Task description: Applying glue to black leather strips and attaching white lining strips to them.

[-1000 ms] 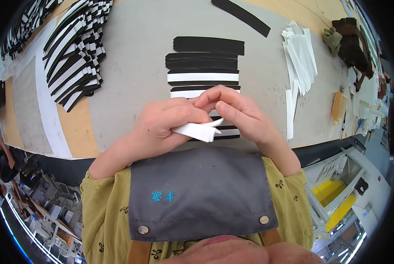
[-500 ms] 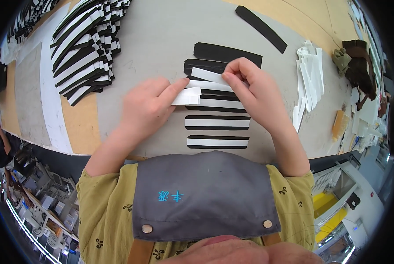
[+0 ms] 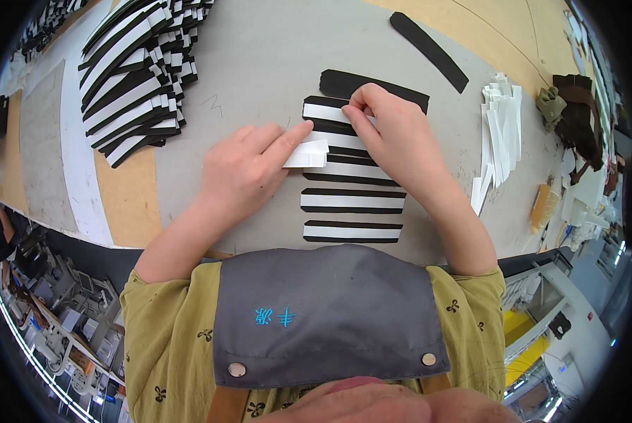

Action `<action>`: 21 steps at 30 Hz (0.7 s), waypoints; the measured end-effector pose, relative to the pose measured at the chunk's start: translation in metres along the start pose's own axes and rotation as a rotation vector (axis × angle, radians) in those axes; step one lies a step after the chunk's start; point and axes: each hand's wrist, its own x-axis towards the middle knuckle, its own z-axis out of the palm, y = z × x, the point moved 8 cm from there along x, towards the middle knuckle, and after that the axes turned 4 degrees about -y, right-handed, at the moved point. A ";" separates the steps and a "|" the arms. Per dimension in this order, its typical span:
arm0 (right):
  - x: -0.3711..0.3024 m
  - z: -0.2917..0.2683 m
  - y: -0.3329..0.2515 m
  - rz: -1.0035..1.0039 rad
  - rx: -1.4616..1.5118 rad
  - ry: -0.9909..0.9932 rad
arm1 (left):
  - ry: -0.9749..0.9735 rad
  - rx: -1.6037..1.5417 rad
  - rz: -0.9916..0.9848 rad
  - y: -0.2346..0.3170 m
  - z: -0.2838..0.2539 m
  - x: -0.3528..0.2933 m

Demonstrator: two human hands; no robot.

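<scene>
Curved black fabric-like pieces lie in a column in front of me, several with a white strip (image 3: 353,201) along the middle. My right hand (image 3: 393,130) is closed in a pinch at the upper white strip (image 3: 323,112), which lies on a black piece (image 3: 314,101) and is partly covered by the hand. My left hand (image 3: 252,161) holds a small stack of white strips (image 3: 307,154) under its fingers. Its index fingertip reaches the edge of that same black piece. Above them lies a bare black piece (image 3: 372,88).
A big pile of black pieces with white strips (image 3: 129,88) fills the upper left. Another bare black piece (image 3: 429,53) lies at the upper right. Loose white strips (image 3: 499,134) are heaped on the right, near an amber block (image 3: 544,204) and dark brown cloth (image 3: 577,113).
The white strip under my right hand has moved left and down, now lying along the black piece. My right hand shifted slightly left; my left index finger moved a little right and up.
</scene>
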 end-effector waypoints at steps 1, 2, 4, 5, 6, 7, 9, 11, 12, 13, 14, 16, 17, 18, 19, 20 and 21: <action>0.000 0.001 0.001 0.004 -0.026 0.003 | 0.000 0.000 -0.001 -0.001 0.001 0.000; 0.000 0.002 0.001 0.004 -0.025 0.003 | 0.015 -0.014 -0.005 -0.002 0.001 0.000; 0.000 0.001 0.002 -0.009 -0.041 0.022 | 0.032 -0.031 -0.009 -0.002 0.001 0.001; 0.000 0.001 0.002 -0.008 -0.042 0.021 | 0.017 -0.033 -0.023 -0.003 0.001 0.002; 0.000 0.000 0.001 -0.002 -0.052 0.020 | 0.001 -0.034 -0.037 -0.004 0.002 0.003; 0.000 0.001 0.001 0.004 -0.063 0.020 | 0.000 -0.035 -0.037 -0.004 0.002 0.003; 0.001 0.002 0.002 0.022 -0.063 0.022 | -0.020 -0.039 -0.058 -0.005 0.003 0.003; 0.001 0.002 0.003 0.041 -0.064 0.025 | -0.021 -0.037 -0.058 -0.005 0.003 0.004; 0.001 0.001 0.003 0.037 -0.073 0.030 | -0.021 -0.034 -0.059 -0.005 0.003 0.004; 0.002 0.001 0.002 0.034 -0.081 0.034 | -0.022 -0.035 -0.059 -0.005 0.003 0.004; 0.002 0.001 0.002 0.035 -0.081 0.034 | -0.018 -0.039 -0.058 -0.005 0.003 0.005; 0.002 0.001 0.003 0.059 -0.094 0.030 | -0.015 -0.046 -0.056 -0.005 0.003 0.005; 0.002 0.001 0.002 0.060 -0.095 0.029 | -0.018 -0.049 -0.058 -0.005 0.004 0.005; 0.002 0.002 0.001 0.057 -0.103 0.032 | -0.022 -0.051 -0.061 -0.006 0.004 0.005; 0.002 0.002 0.000 0.054 -0.111 0.034 | -0.024 -0.051 -0.062 -0.006 0.004 0.005; 0.002 0.002 0.000 0.054 -0.110 0.033 | -0.022 -0.054 -0.062 -0.006 0.003 0.005; 0.001 0.001 -0.001 0.054 -0.116 0.035 | -0.020 -0.059 -0.062 -0.006 0.003 0.005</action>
